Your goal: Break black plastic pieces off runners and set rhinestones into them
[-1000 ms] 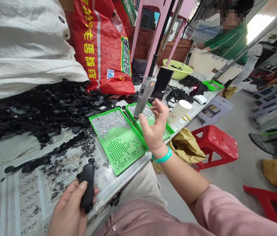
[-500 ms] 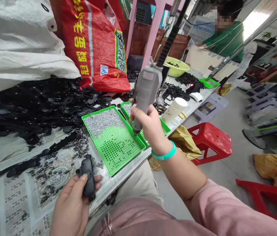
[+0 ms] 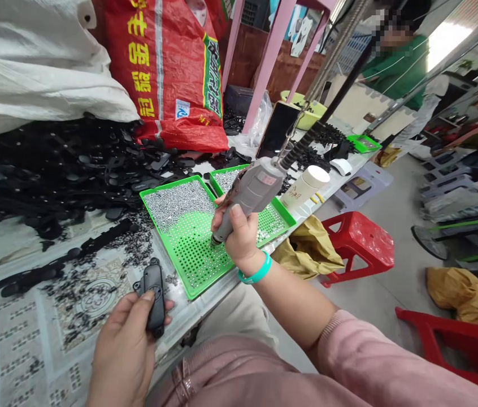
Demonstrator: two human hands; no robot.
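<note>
My left hand (image 3: 122, 347) grips a small black plastic part (image 3: 154, 297) near the table's front edge, thumb on top. My right hand (image 3: 239, 234) is wrapped round a grey electric screwdriver (image 3: 250, 195) that hangs from a black coiled cable (image 3: 307, 144). Its tip points down at the near green perforated tray (image 3: 199, 265), whose far half is covered with small silver screws (image 3: 175, 203). A second green tray (image 3: 283, 217) with screws lies just right of it, behind my hand.
A big heap of black plastic parts (image 3: 52, 175) fills the table's left. Behind stand a white sack (image 3: 31, 62) and a red sack (image 3: 171, 68). A phone (image 3: 277, 130), a white cup (image 3: 307, 186), a red stool (image 3: 361, 243) and a person in green (image 3: 395, 62) are to the right.
My right hand, open a second ago, closed on the hanging screwdriver and drew it down and left over the near tray. My left hand kept the black part.
</note>
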